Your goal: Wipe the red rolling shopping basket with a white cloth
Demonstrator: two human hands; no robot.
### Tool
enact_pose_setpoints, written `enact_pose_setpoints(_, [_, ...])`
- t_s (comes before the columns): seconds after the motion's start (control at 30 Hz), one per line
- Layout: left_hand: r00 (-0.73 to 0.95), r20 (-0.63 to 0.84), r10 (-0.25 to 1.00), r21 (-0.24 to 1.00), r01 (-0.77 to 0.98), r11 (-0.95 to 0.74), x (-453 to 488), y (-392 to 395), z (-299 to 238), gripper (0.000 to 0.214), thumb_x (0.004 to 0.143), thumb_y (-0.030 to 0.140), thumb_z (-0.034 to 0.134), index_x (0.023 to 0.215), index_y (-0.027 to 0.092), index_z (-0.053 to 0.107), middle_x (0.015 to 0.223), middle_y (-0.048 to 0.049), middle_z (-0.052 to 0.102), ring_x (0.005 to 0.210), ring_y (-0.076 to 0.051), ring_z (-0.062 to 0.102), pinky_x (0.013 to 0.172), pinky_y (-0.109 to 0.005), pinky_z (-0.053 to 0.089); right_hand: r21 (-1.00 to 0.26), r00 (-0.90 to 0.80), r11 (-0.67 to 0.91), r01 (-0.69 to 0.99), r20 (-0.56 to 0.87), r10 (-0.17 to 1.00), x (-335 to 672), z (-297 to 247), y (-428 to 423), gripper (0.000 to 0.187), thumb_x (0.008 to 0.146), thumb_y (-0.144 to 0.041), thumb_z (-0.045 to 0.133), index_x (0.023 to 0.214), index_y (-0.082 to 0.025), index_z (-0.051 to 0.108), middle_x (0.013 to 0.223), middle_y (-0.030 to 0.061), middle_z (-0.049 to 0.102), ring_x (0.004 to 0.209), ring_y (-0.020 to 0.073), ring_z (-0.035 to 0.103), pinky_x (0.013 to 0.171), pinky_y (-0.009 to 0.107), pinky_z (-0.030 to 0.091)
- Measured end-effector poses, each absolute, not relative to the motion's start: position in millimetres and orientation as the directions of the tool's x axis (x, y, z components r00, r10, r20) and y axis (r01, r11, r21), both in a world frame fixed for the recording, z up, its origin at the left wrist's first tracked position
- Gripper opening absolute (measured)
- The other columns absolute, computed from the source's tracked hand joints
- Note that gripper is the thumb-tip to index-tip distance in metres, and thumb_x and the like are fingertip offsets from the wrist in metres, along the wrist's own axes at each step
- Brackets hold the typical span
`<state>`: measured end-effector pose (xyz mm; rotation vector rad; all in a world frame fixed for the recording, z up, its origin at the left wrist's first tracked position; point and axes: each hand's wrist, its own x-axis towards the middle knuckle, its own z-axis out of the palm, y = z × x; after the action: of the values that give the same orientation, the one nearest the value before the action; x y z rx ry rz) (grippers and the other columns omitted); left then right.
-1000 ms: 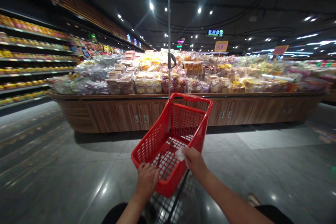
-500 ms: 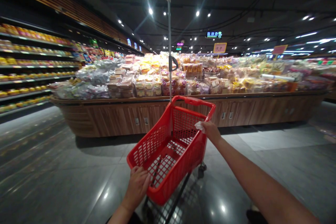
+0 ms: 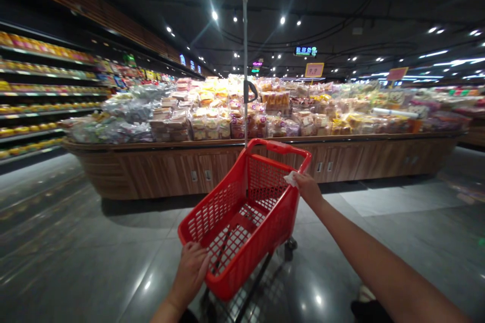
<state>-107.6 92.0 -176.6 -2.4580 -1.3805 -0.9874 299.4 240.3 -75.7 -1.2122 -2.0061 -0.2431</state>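
Note:
A red plastic basket cart (image 3: 231, 222) stands on the grey tiled floor in front of me, nothing visible inside it. My left hand (image 3: 191, 270) is closed over the basket's near rim at its left corner. My right hand (image 3: 307, 187) reaches forward to the basket's right rim near the far end, pinching a small white crumpled tissue (image 3: 291, 178) against it. A thin metal pole (image 3: 245, 60) with a white flag rises from the cart's far side.
A long wooden island counter (image 3: 212, 164) piled with bagged bread and pastries (image 3: 273, 111) runs across ahead. Shelves of packaged goods (image 3: 41, 96) line the left wall. Yellow price signs (image 3: 314, 69) stand above the island. Glossy grey floor (image 3: 76, 242) stretches left and right.
My right hand has gone from the basket's near rim forward to its far right rim, with the tissue in it. The cart has rolled a little closer to the island; my left hand kept its grip.

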Motion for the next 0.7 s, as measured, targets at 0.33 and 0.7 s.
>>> enact_pose_setpoints(0.33, [0.330, 0.605, 0.725, 0.190, 0.824, -0.534, -100, 86, -167, 0.040, 0.090, 0.019, 0.030, 0.058, 0.018, 0.054, 0.060, 0.0006, 0.057, 0.067, -0.013, 0.048, 0.083, -0.036, 0.031, -0.448, -0.249, 0.740, 0.501, 0.744, 0.620, 173, -158, 137, 0.023, 0.086, -0.014, 0.047, 0.099, -0.019, 0.066, 0.109, 0.0084, 0.066, 0.104, 0.0188, 0.060, 0.093, 0.036, 0.048])
enact_pose_setpoints(0.7, [0.337, 0.616, 0.712, 0.183, 0.818, -0.546, -99, 86, -168, 0.038, 0.090, 0.020, 0.034, 0.058, 0.018, 0.054, 0.058, 0.0006, 0.057, 0.067, -0.014, 0.047, 0.081, -0.036, 0.031, -0.494, -0.396, 0.828, 0.266, 0.727, 0.561, 76, -169, 50, 0.024, 0.083, -0.009, 0.047, 0.096, -0.019, 0.065, 0.103, 0.0062, 0.069, 0.100, 0.0163, 0.062, 0.092, 0.028, 0.047])
